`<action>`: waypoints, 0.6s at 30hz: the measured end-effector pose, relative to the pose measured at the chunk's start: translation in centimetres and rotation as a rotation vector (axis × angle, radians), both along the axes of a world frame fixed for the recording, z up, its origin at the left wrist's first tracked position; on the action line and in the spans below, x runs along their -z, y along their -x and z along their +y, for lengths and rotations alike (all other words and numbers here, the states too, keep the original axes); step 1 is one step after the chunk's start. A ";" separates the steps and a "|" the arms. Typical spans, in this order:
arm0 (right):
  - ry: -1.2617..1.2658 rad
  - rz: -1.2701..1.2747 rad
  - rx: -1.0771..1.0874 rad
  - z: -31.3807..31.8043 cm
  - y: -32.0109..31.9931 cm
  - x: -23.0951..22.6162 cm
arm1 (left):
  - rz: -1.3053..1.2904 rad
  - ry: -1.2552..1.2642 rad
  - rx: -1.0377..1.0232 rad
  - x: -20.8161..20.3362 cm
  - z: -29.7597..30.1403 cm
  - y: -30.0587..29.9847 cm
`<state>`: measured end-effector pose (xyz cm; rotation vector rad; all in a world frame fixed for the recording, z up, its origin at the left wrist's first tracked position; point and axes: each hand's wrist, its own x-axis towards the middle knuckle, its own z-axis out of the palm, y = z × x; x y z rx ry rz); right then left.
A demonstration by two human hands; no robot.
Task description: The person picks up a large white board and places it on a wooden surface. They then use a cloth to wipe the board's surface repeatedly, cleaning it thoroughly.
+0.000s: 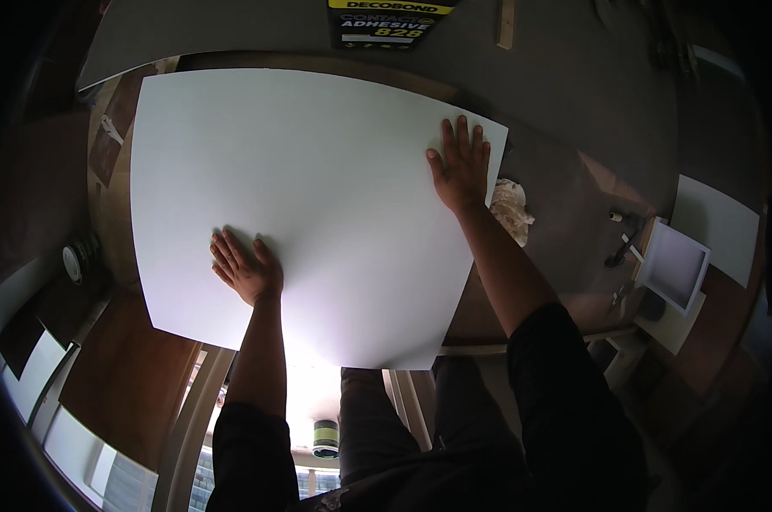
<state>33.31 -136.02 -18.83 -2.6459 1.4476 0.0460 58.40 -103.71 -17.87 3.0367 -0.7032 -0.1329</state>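
A large white sheet (318,171) lies flat across a brown wooden worktop (565,230) and overhangs its near edge. My left hand (245,269) presses palm down on the sheet's lower left part, fingers spread. My right hand (461,166) lies flat near the sheet's far right corner, fingers together and pointing away. Neither hand grips anything.
A crumpled cloth (511,212) sits just right of the sheet. A black and yellow adhesive can (386,21) stands at the far edge. A small white open box (674,263) and small tools (622,243) lie at right. A round tape roll (77,258) is at left. A can (325,437) stands on the floor.
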 end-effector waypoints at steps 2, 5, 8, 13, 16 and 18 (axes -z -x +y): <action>-0.016 -0.001 0.037 -0.2 1.5 0.1 | 0.008 0.008 -0.001 0.1 -0.1 0.1; -0.032 -0.030 0.065 -0.3 2.8 0.5 | -0.001 -0.008 0.008 0.0 -0.1 0.0; -0.042 -0.072 0.095 -0.4 3.4 0.7 | -0.009 -0.019 0.017 0.1 -0.3 0.1; -0.038 -0.029 0.258 -0.4 7.3 0.9 | -0.020 -0.020 0.029 0.4 -0.1 0.2; 0.096 -0.170 0.314 -0.2 14.8 0.2 | -0.038 -0.025 0.042 0.4 0.1 0.2; 0.101 -0.248 0.243 -0.2 20.0 -0.3 | -0.051 -0.031 0.056 0.4 0.0 0.1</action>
